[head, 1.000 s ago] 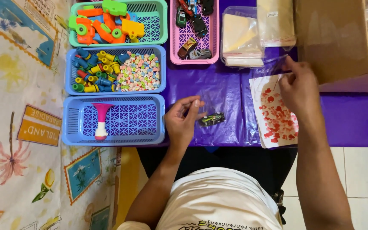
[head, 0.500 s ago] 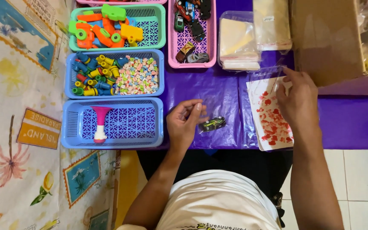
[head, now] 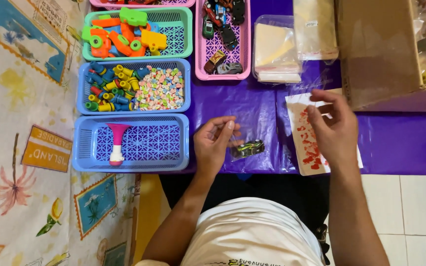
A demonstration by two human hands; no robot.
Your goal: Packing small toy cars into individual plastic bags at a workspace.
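My left hand (head: 215, 143) rests at the front of the purple table (head: 400, 143), its fingertips pinching the near edge of a clear plastic bag (head: 272, 116). A small dark toy car (head: 247, 148) lies inside that bag, just right of my fingers. My right hand (head: 334, 129) hovers over a white sheet with a red pattern (head: 307, 150). Its thumb and forefinger are closed on the bag's far, shiny edge.
A blue basket (head: 82, 143) holds a pink-and-white horn toy (head: 117, 143). Behind it are a blue basket of plastic pieces and beads (head: 183, 83), a green basket of toys (head: 186, 29) and a pink basket of toy cars (head: 245, 49). Clear packets (head: 277, 49) and a cardboard box (head: 378, 49) stand at the right.
My right hand has drawn back toward me over the red-patterned sheet, lifting the bag's edge. My left hand and the toy car have barely moved.
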